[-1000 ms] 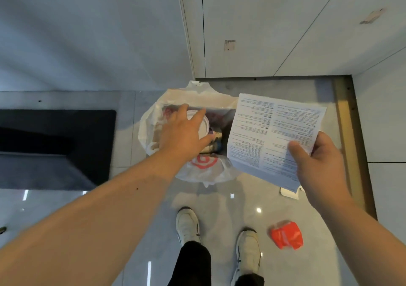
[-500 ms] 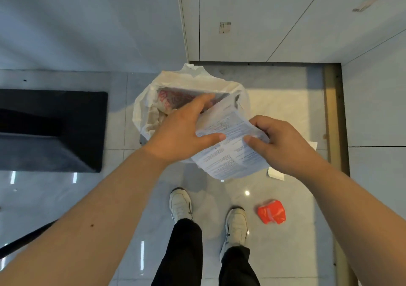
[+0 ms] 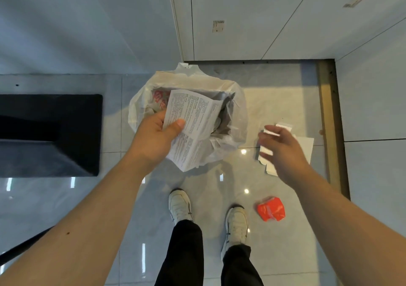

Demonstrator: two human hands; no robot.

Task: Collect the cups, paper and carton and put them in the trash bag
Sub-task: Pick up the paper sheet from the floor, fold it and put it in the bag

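Head view: left hand (image 3: 154, 136) pinches the printed paper (image 3: 193, 125), thumb on top, over the open mouth of the trash bag (image 3: 238, 118). Best to push it well below the rim before letting go. Right hand (image 3: 283, 151) hangs empty, fingers loosely spread, above the flattened white carton (image 3: 304, 146) on the floor (image 3: 274, 252).

Black mat (image 3: 50, 132), white shoes (image 3: 180, 206), glossy floor tiles (image 3: 66, 197).

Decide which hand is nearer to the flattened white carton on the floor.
Right. The right hand hovers open directly above the flattened white carton, overlapping it. The left hand is off to its left, holding the printed paper over the trash bag.
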